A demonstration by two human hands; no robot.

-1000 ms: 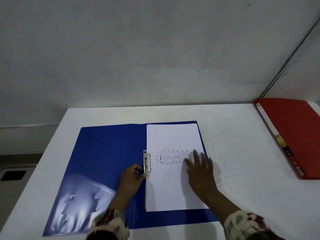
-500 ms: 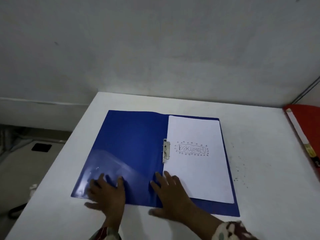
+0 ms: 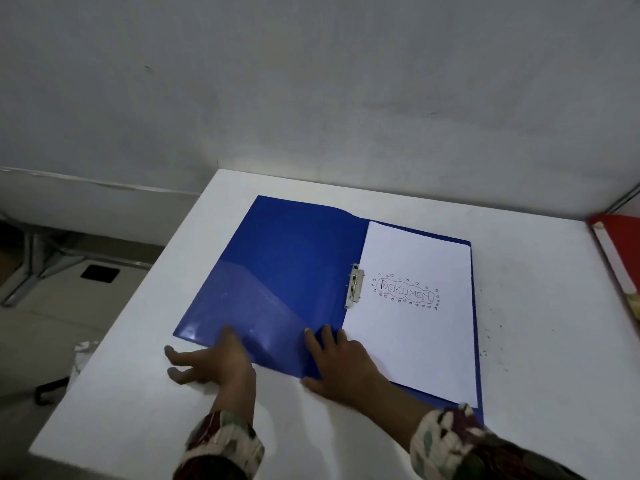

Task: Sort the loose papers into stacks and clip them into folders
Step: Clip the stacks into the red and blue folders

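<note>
Blue folder: lies open flat before you on the white table.
Papers: stacked on its right half under the metal clip.
Your left hand: fingers spread at the folder's near left edge.
Your right hand: flat, pressing the near edge by the spine.
Red folder: at the table's far right.

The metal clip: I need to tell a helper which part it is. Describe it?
On the white table lies an open blue folder. At its spine, the metal clip pins the paper stack's left edge. It is the only shiny silver part there.
</note>
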